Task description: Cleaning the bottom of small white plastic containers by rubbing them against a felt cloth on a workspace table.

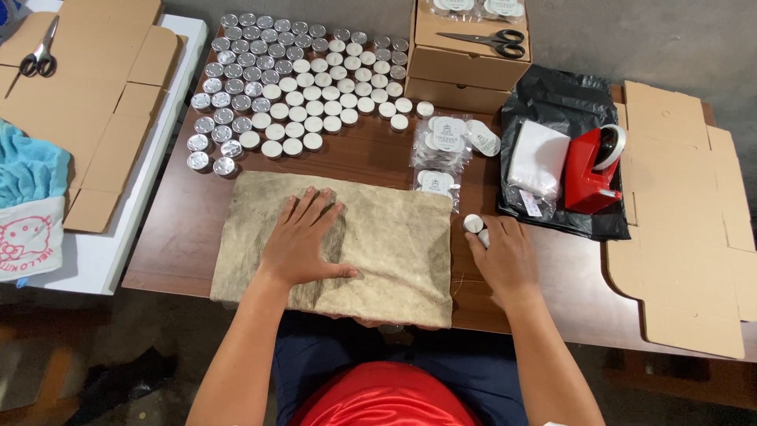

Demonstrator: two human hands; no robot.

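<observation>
Seemingly early on: one hand flat on the cloth, the other closed on two small candles.

Only three sealed clear packets [441, 154] lay finished on the brown tabletop [181, 237], while the great block of tealight candles [296, 87] behind them was loose, so by my judgement most of the packing was left. The left hand [301, 246] rested open, fingers spread, palm down on the worn beige cloth [394, 260] directly in front of the person. The right hand [505, 259] sat just beside the cloth's right edge, its fingers curled around two small white candles [475, 227] that touched the tabletop. A red tape dispenser [593, 170] on a black plastic bag [552, 91] stood near that hand, and flat cardboard blanks [686, 237] lay further right.
</observation>
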